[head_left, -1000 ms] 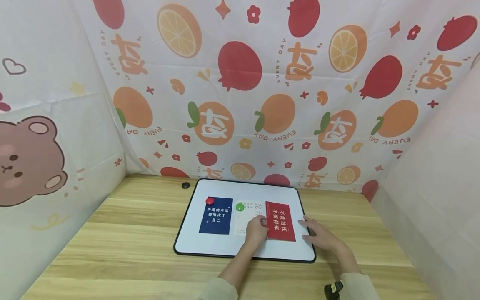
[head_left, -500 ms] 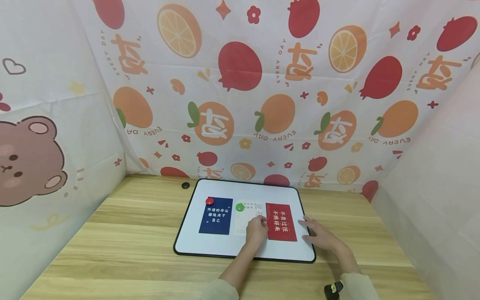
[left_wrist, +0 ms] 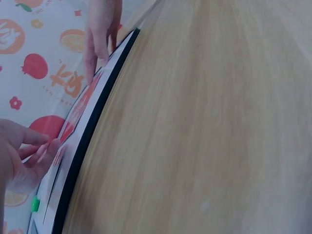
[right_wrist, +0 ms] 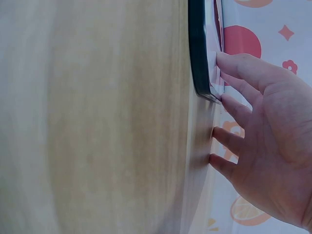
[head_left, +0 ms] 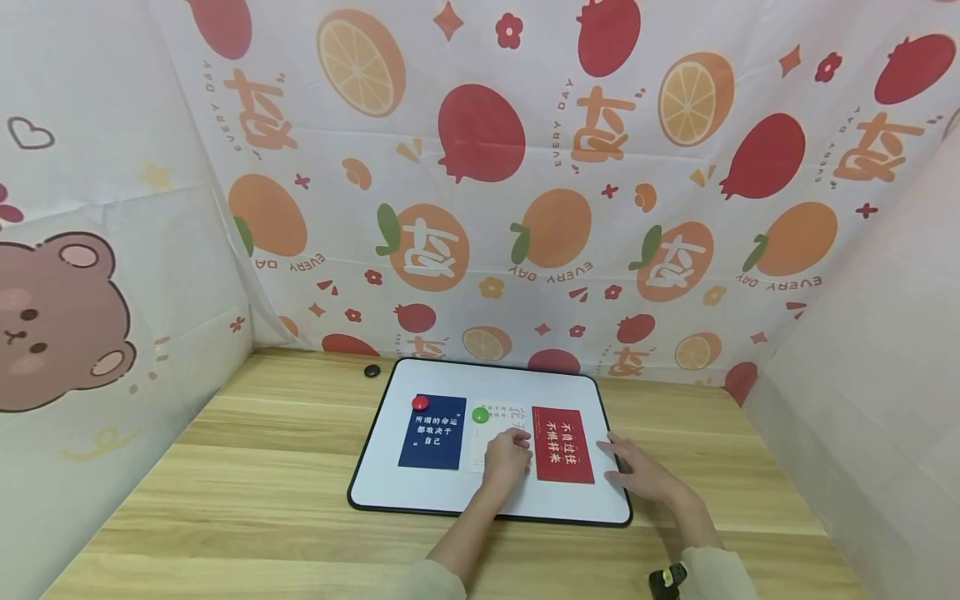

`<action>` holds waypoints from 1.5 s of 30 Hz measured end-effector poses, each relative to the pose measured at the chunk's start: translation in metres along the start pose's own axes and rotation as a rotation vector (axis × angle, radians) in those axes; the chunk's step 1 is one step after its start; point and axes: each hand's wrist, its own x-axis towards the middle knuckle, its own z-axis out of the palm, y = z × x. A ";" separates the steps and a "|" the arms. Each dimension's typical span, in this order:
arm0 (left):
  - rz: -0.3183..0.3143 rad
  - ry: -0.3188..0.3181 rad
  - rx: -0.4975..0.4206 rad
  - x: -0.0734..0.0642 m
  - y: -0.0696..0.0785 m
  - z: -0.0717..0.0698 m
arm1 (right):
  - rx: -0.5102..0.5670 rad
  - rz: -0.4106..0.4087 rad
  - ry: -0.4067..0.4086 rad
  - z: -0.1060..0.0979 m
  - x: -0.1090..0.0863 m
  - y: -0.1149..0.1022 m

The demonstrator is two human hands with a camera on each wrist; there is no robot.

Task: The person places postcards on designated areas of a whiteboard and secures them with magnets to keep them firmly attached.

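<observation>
A whiteboard (head_left: 487, 496) with a black frame lies on the table. A blue card (head_left: 432, 454), a white card (head_left: 478, 450) and a red card (head_left: 562, 462) lie side by side on it, all printed with Chinese characters. My left hand (head_left: 507, 458) hovers over the white card's right part, fingers bent loosely and holding nothing, fingertips just left of the red card. A red round magnet (head_left: 420, 402) sits on the blue card's corner and a green one (head_left: 480, 414) on the white card. My right hand (right_wrist: 273, 117) rests with spread fingers at the board's right edge.
A black round magnet (head_left: 372, 371) lies on the wooden table (head_left: 247, 467) beyond the board's far left corner. Fruit-printed cloth (head_left: 480, 208) hangs behind the table, with cloth walls on both sides. A black device (head_left: 667, 581) is strapped at my right wrist.
The red card has shifted slightly right. My left hand then drew back a little to the left, away from its edge. My right hand has stayed where it was.
</observation>
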 end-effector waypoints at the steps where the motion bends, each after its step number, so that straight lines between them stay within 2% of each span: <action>1: 0.003 0.005 -0.009 0.002 -0.001 -0.003 | 0.002 0.000 0.001 0.000 0.000 0.000; 7: 0.046 0.068 -0.042 0.018 -0.006 -0.031 | 0.004 0.007 0.004 -0.001 0.000 0.000; 12: 0.066 0.131 -0.039 0.035 -0.008 -0.065 | 0.007 0.005 0.003 -0.001 0.000 0.000; 15: 0.055 0.175 -0.002 0.042 -0.008 -0.087 | 0.010 -0.003 0.001 -0.001 -0.001 0.000; 21: 0.059 0.250 0.097 0.058 -0.009 -0.127 | 0.008 -0.001 -0.004 0.001 0.001 0.001; 26: 0.100 0.337 0.263 0.076 -0.017 -0.151 | 0.008 -0.004 -0.012 0.000 0.000 0.002; 29: 0.116 0.354 0.363 0.087 -0.027 -0.167 | 0.010 -0.003 -0.013 0.000 -0.001 0.001; 32: 0.127 0.312 0.484 0.096 -0.040 -0.185 | 0.012 -0.003 -0.014 0.001 -0.001 0.000; 38: 0.159 0.158 0.771 0.104 -0.063 -0.218 | 0.015 0.005 -0.022 0.002 0.000 0.002; 42: 0.165 0.044 0.900 0.104 -0.068 -0.230 | 0.008 -0.004 -0.019 0.001 0.001 0.005; 45: 0.144 -0.040 0.945 0.105 -0.070 -0.233 | 0.013 -0.008 -0.018 0.000 0.002 0.005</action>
